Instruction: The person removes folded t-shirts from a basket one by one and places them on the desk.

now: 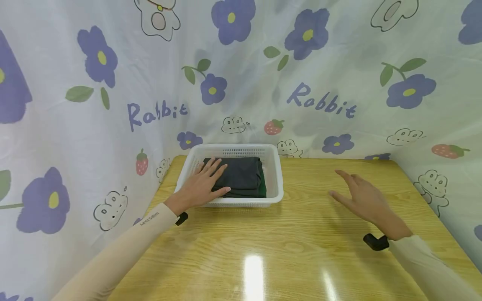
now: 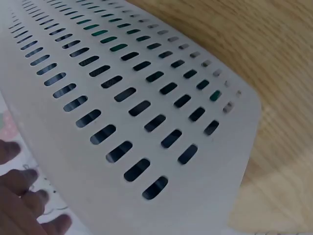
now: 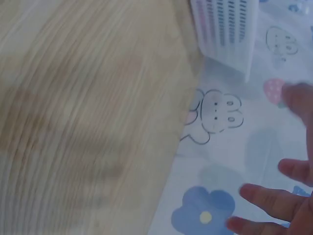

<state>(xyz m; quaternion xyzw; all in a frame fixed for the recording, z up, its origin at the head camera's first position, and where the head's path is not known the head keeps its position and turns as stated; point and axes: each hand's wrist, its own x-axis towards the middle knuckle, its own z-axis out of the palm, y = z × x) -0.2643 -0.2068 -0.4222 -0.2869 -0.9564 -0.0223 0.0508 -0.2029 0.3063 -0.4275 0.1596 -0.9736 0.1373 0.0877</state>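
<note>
A white perforated plastic basket stands at the back of the wooden table. Inside it lie folded dark grey clothes, with a dark green folded piece showing at their right side. My left hand reaches over the basket's front left rim, fingers spread above the dark clothes. In the left wrist view the slotted basket wall fills most of the frame, and the left fingertips show at the lower left. To the right of the basket, my right hand hovers over the table with fingers extended and holds nothing.
The wooden table has glare spots near its front. A white curtain printed with flowers, rabbits and strawberries hangs close behind the table and along both sides. A black wrist strap is on the right wrist.
</note>
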